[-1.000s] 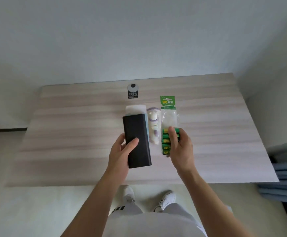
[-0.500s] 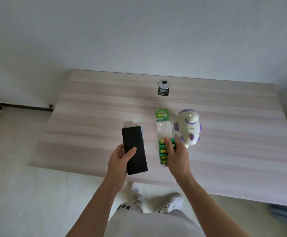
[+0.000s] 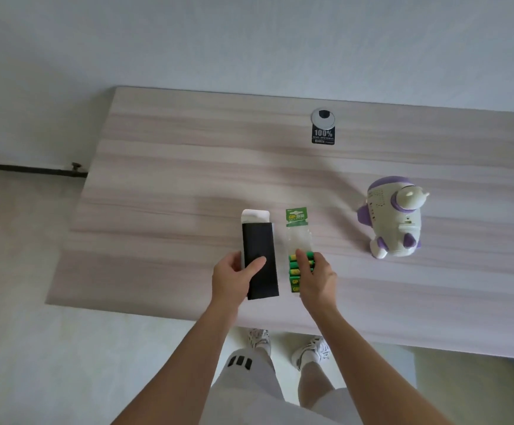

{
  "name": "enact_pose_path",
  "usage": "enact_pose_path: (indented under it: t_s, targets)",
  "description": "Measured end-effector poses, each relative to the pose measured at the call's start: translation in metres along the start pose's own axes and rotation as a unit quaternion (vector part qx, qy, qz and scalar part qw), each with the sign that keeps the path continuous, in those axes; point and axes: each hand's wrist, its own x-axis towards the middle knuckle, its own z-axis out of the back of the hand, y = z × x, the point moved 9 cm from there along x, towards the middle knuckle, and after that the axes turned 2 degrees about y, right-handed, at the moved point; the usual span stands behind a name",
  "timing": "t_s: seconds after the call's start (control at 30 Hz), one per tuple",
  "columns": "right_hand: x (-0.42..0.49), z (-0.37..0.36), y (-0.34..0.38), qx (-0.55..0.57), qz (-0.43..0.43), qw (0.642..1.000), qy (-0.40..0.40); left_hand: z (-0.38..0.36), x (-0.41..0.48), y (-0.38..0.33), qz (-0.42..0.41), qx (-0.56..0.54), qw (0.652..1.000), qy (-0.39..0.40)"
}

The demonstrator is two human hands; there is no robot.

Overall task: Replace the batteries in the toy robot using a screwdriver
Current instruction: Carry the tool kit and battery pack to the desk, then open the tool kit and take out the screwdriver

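Observation:
A white and purple toy robot (image 3: pixel 393 216) lies on the wooden table (image 3: pixel 169 185) at the right, well away from both hands. My left hand (image 3: pixel 234 279) grips a flat black box (image 3: pixel 260 259) with a white flap at its far end, thumb on top. Just to its right, my right hand (image 3: pixel 314 276) holds a clear pack of green batteries (image 3: pixel 299 240) with a green header card. The hand covers part of the batteries. No screwdriver shows.
A round silver cable grommet (image 3: pixel 323 116) with a black "100%" sticker (image 3: pixel 323 137) sits near the table's far edge. The table's near edge runs just below my hands, above my shoes. A dark pipe (image 3: pixel 28 170) runs along the wall at left.
The view has swung left, so the toy robot now appears farther right of my hands. Both hands keep their hold on the black box and the battery pack.

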Motion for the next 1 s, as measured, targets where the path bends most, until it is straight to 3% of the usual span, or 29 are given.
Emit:
enact_pose_path:
  t_s: [0.43, 0.67, 0.83, 1.0]
  targets:
    - [0.016, -0.027, -0.003, -0.19, 0.037, 0.978, -0.076, 0.009, 0.021, -0.001, -0.11, 0.187, 0.974, -0.06]
    - [0.01, -0.03, 0.005, -0.205, 0.107, 0.959, -0.164, 0.007, 0.027, -0.004, -0.136, 0.241, 0.96, -0.045]
    - [0.009, -0.025, -0.003, -0.176, 0.102, 0.959, -0.195, 0.009, 0.028, -0.007, -0.153, 0.253, 0.954, -0.056]
    - [0.01, -0.019, -0.007, -0.176, 0.107, 0.956, -0.211, 0.01, 0.035, -0.001, -0.108, 0.213, 0.971, -0.017]
